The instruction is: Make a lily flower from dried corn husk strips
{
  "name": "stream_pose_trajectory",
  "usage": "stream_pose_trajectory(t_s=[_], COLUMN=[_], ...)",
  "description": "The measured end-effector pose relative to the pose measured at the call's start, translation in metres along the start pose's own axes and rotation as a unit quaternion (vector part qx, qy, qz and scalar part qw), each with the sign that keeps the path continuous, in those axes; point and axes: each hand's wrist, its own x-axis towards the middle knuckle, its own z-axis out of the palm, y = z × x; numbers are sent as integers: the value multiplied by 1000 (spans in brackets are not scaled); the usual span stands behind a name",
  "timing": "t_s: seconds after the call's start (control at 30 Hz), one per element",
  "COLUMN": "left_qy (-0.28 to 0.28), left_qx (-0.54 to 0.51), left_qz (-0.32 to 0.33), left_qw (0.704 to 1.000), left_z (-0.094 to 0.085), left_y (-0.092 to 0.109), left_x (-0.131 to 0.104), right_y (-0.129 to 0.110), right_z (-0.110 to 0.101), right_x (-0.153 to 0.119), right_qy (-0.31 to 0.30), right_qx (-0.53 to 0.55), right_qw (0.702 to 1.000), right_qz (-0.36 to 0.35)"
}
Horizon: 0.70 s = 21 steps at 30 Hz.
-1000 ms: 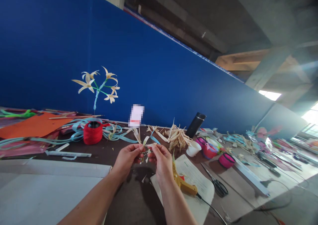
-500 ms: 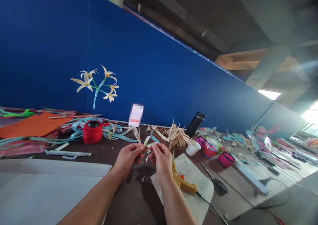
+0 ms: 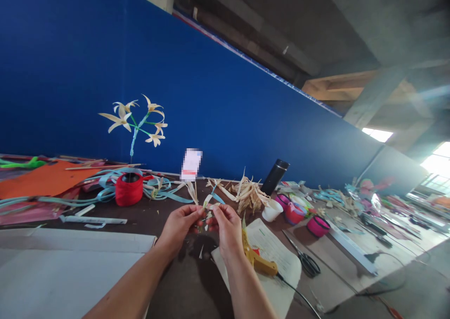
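Pale strips (image 3: 207, 200) pinched between two bare hands, over a dark tabletop (image 3: 179, 288).
From the left, past a red spool (image 3: 129, 190), one forearm slants up and inward; its left hand (image 3: 182, 225) curls, thumb and forefinger gripping the strips, which poke up between the fingertips. Facing it, the right hand (image 3: 228, 227) pinches them too, wrist raised, fingers folded under. Right of that forearm lie a yellow glue gun (image 3: 262, 263) and scissors (image 3: 309, 265).

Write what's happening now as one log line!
left hand: pinching pale pieces; right hand: pinching pale pieces; yellow glue gun: on paper; scissors: beside paper
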Motion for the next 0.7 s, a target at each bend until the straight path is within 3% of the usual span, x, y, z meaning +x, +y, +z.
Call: stream_pose_trajectory(t_s=[0.2, 0.4, 0.7], left_qy=[1, 26, 16], left_qx=[1, -3, -7], left_qz=[-1, -9, -9], left_qw=[1000, 1000, 1000], left_z=[-1, 1, 2], left_y=[0, 2, -1], left_x=[0, 0, 0], right_y=[-1, 3, 3], right_z=[1, -5, -5], right_x=[-1, 3, 3], right_qy=[-16, 4, 14], right_qx=[22, 63, 68], right_qw=[1000, 998, 997], right_qz=[-4, 26, 21])
